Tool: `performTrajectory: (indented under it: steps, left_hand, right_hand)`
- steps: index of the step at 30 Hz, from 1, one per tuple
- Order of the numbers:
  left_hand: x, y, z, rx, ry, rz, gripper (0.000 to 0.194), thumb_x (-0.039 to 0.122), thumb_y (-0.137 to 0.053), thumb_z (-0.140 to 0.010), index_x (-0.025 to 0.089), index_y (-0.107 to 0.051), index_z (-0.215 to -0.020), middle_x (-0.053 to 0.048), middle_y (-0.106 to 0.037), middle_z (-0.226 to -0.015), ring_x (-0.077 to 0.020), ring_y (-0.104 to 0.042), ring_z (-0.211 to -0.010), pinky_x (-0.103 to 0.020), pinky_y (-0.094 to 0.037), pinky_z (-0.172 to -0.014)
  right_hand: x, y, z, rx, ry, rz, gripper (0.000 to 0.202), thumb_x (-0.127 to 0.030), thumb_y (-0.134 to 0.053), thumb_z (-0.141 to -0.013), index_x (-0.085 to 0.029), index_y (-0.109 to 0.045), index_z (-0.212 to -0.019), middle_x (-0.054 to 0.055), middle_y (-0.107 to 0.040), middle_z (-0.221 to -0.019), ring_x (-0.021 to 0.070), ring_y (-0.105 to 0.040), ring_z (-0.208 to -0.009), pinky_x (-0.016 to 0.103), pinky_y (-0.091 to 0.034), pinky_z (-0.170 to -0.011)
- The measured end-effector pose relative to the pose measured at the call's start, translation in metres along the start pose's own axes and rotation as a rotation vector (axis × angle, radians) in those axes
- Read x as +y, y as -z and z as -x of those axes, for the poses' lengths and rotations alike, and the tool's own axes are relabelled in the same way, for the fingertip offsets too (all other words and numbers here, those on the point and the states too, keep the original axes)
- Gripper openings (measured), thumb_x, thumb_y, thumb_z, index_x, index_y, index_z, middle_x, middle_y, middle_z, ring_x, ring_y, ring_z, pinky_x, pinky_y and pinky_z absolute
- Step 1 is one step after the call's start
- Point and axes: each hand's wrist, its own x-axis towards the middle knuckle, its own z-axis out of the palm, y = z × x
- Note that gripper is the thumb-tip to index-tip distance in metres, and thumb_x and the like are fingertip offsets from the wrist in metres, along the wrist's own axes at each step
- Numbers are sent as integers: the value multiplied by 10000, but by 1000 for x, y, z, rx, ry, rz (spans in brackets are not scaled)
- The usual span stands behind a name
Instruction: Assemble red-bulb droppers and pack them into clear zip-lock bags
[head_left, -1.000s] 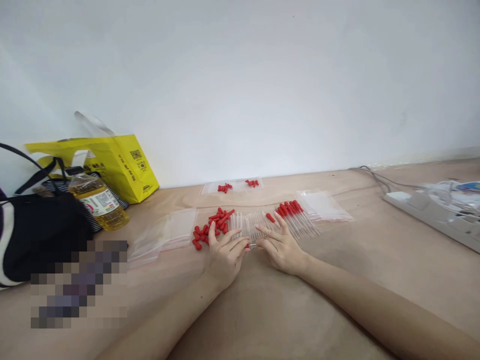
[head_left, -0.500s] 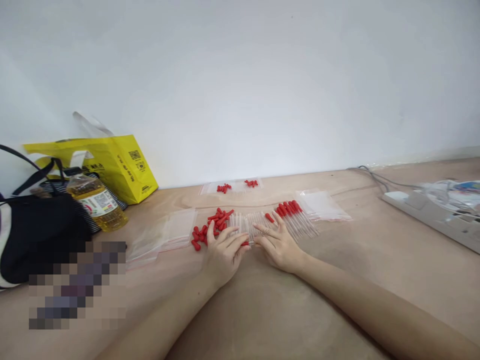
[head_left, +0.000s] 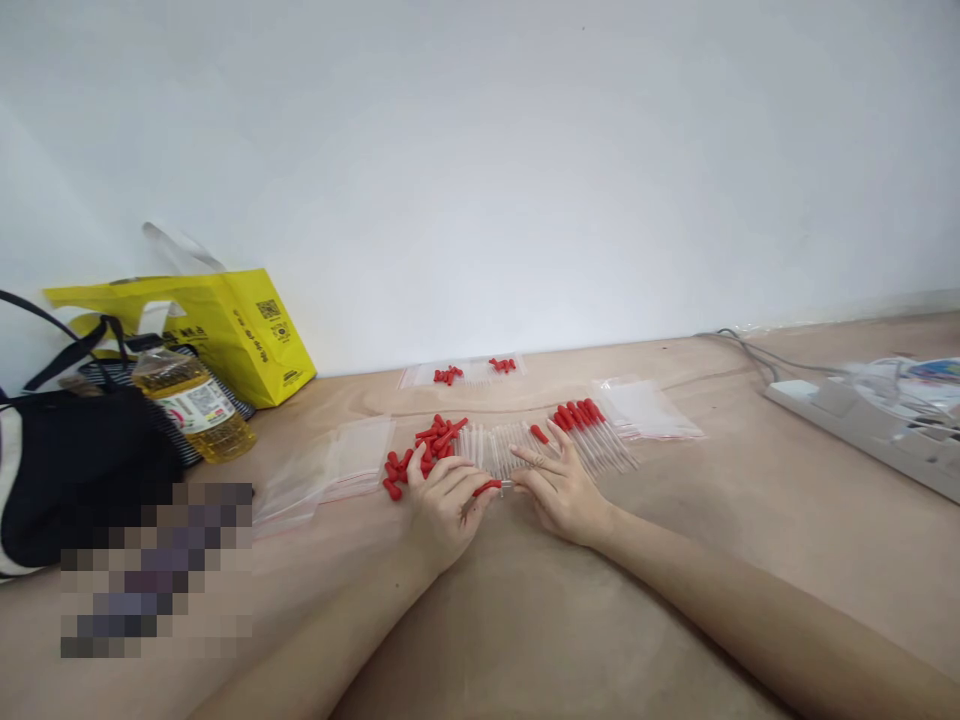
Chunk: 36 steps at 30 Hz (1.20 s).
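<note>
Between thumb and fingers, my left hand (head_left: 444, 505) pinches a red rubber dropper bulb (head_left: 487, 487). My right hand (head_left: 559, 495) is closed on a clear dropper tube (head_left: 506, 484), whose end meets the bulb's mouth; how far it sits inside I cannot tell. Beyond my fingers lies a row of bare clear tubes (head_left: 487, 446). Loose red bulbs (head_left: 439, 436) are heaped beside my left hand. To the right, several droppers with red bulbs fitted (head_left: 589, 420) lie side by side, and one single red bulb (head_left: 538, 434) rests near my right fingertips.
Clear zip bags lie left (head_left: 360, 455) and right (head_left: 649, 408). Another bag with red bulbs (head_left: 469, 372) is near the wall. An oil bottle (head_left: 196, 405), yellow bag (head_left: 255, 330) and black bag (head_left: 90, 460) stand left. A power strip (head_left: 847, 430) lies right.
My hands have drawn slightly apart, the left moving a little left. More of the red bulb and the tube end now shows between them.
</note>
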Motion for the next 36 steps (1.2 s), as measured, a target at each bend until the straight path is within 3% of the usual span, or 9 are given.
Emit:
performTrajectory:
  steps: [6, 10, 14, 17, 19, 21, 25, 31, 36]
  left_hand:
    - [0, -1, 1, -4, 3, -38, 136, 272, -534, -780, 234, -614, -678, 44, -681, -667, -172, -606, -767, -486, -97, -1008]
    - [-3, -1, 1, -30, 15, -54, 137, 274, -527, -783, 236, -615, -685, 45, -681, -676, -172, -603, -779, -490, -95, -1005]
    - [-6, -2, 0, -58, 34, -55, 122, 288, -531, -787, 247, -615, -708, 49, -681, -694, -174, -599, -789, -490, -91, -1004]
    - [-9, -3, 1, -72, 58, -71, 107, 311, -525, -789, 251, -612, -805, 16, -688, -823, -199, -582, -867, -496, -101, -998]
    - [-12, -3, 1, -90, 105, -103, 220, 338, -529, -776, 236, -575, -964, -31, -659, -968, -226, -550, -949, -504, -125, -987]
    - [-15, -4, 2, -120, 159, -137, 345, 360, -526, -764, 210, -517, -1075, -71, -621, -1050, -245, -524, -993, -509, -151, -974]
    - [-20, -8, 4, -159, 202, -181, 317, 344, -525, -754, 215, -526, -1044, -70, -616, -1035, -252, -513, -998, -517, -158, -961]
    - [-24, -9, 4, -131, 256, -221, 223, 286, -547, -720, 227, -556, -934, -60, -623, -974, -260, -516, -949, -511, -219, -905]
    - [-35, -4, 1, -89, 346, -317, 193, 284, -577, -662, 226, -570, -846, -57, -608, -899, -261, -516, -858, -484, -287, -831]
  right_hand:
    - [-1, 0, 0, -13, -16, -19, 152, -76, -408, -838, -162, -532, -816, -8, -668, -733, 148, -550, -1008, 502, -119, -1020]
    - [1, 1, -2, -85, -32, 19, 172, -92, -404, -836, -168, -556, -815, 8, -658, -754, 155, -533, -1002, 469, -176, -991]
    - [3, 4, -6, -175, -51, 161, 164, -129, -436, -818, -175, -594, -820, 21, -623, -709, 158, -535, -792, 395, -302, -881]
    - [5, 6, -7, -241, -65, 198, 195, -128, -416, -813, -171, -605, -810, 26, -590, -667, 156, -506, -701, 350, -340, -816]
    - [11, 7, -6, -299, -181, 197, 207, -145, -398, -819, -162, -604, -823, 48, -596, -717, 159, -514, -700, 294, -369, -731]
    - [21, 8, -5, -348, -404, 193, 207, -170, -394, -822, -152, -598, -855, 67, -607, -778, 156, -533, -697, 251, -371, -638]
    - [41, 11, -3, -438, -760, 152, 225, -228, -389, -834, -144, -591, -889, 69, -631, -774, 159, -573, -697, 233, -363, -608]
    - [44, 10, -4, -620, -870, 222, 188, -173, -419, -798, -134, -600, -770, 89, -643, -753, 179, -589, -720, 244, -356, -615]
    - [44, 8, -4, -651, -874, 245, 200, -203, -422, -814, -119, -599, -776, 114, -636, -812, 195, -591, -777, 254, -368, -635]
